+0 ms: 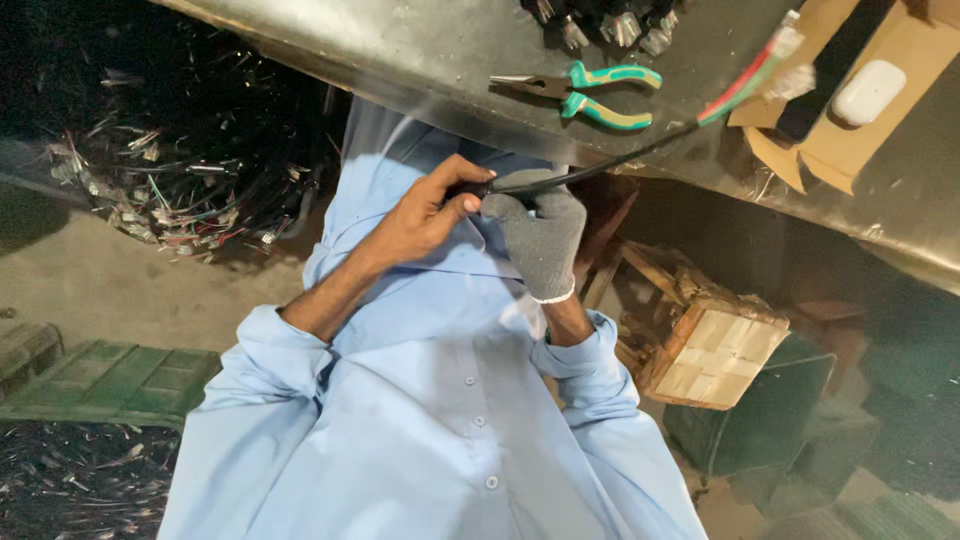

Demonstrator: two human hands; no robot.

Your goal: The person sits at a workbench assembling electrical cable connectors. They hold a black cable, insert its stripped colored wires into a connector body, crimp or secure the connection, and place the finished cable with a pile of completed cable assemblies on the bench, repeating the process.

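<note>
View: we look down from a head camera at our own two hands, held close in front of a light blue button shirt (440, 400) with long sleeves.

Left hand: our bare left hand (425, 215) reaches in from the left; its fingers (470, 190) are closed tight, thumb and forefinger pinching the near end of a black cable (570, 178).

Right hand: our right hand (540, 235) wears a grey knit glove; its fingers are curled shut around the same black cable, just beside the left hand and touching it.

Black cable: it runs from between our two hands up and to the right, over the edge of the tabletop (420, 50), where it ends in red and green inner wires (750, 85) with pale tips.

Pliers: a pair of pliers (580, 92) with green and yellow handles lies on the tabletop above our hands, apart from the cable, jaws pointing left.

Cardboard box: at the upper right an open cardboard box (850, 140) sits on the tabletop, holding a small white rounded case (868, 92).

Metal parts: a cluster of small metal connectors (610, 25) lies at the top edge.

Floor: on the left, a heap of cut wire scraps (170, 190); on the right, a wooden crate (715, 345).
</note>
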